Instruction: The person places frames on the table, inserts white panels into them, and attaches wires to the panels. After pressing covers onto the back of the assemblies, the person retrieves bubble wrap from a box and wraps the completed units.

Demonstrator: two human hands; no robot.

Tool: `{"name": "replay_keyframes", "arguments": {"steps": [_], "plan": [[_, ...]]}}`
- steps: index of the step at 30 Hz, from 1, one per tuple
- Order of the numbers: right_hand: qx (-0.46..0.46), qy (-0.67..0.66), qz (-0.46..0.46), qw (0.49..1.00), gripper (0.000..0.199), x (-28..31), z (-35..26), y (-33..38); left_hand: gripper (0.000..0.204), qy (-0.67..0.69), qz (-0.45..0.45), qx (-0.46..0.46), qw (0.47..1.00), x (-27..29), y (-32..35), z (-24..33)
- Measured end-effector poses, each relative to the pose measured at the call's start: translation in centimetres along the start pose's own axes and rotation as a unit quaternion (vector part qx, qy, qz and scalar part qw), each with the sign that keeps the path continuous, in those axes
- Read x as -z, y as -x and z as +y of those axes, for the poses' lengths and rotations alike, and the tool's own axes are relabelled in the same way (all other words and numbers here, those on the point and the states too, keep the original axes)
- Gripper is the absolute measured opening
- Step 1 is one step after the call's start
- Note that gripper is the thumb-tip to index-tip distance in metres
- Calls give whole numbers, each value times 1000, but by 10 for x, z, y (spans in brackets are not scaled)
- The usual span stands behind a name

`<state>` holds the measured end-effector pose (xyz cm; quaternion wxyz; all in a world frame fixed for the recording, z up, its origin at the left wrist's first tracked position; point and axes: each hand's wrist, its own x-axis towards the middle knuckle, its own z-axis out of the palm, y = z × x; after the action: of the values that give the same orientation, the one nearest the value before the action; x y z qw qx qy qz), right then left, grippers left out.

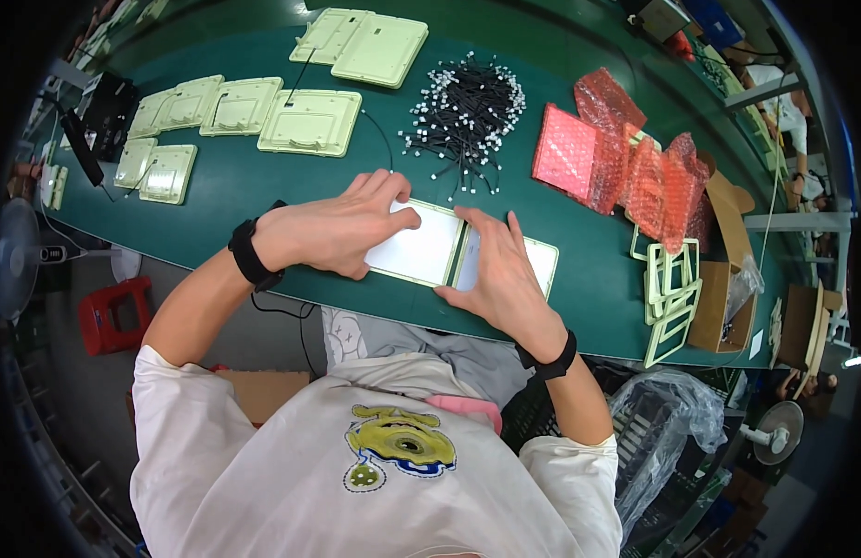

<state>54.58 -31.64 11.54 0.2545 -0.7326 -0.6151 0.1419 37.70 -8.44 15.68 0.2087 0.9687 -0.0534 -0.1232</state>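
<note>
Two pale-green framed panels with white faces lie side by side near the front edge of the table, a dark gap between them. Over the outer end of the left framed panel my left hand is curled, its index finger bent onto the white face and other fingers at the far edge. My right hand spans the joint between the panels, thumb at the near edge and index finger at the far edge. Beneath it, the right framed panel is partly hidden. Both wrists wear black bands.
Beyond my hands lies a heap of black cables with white connectors. Several pale-green housings stand to the left. Red bubble-wrap, empty pale-green frames and a cardboard box are at the right. A red stool stands below left.
</note>
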Motion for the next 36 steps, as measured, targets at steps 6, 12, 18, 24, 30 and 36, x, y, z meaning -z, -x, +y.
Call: {"name": "replay_keyframes", "arguments": {"steps": [6, 12, 18, 24, 30, 36], "plan": [[-7, -5, -2, 1000, 109, -2, 0, 2, 75, 22, 4, -22, 1000, -1, 1, -5], [-9, -3, -4, 1000, 108, -2, 1, 3, 69, 17, 32, -44, 998, -7, 5, 4], [-3, 4, 3, 1000, 106, 7, -1, 6, 71, -13, 97, -38, 994, -27, 12, 6], [-5, 104, 15, 994, 77, 67, 12, 31, 70, -24, 152, -21, 988, -44, 17, 14], [-3, 72, -34, 997, 55, 58, 25, 55, 71, -14, 126, -49, 991, -57, -7, 37], [-6, 84, -21, 996, 53, 57, 20, 56, 77, -25, 136, -44, 989, -82, -15, 51]]}}
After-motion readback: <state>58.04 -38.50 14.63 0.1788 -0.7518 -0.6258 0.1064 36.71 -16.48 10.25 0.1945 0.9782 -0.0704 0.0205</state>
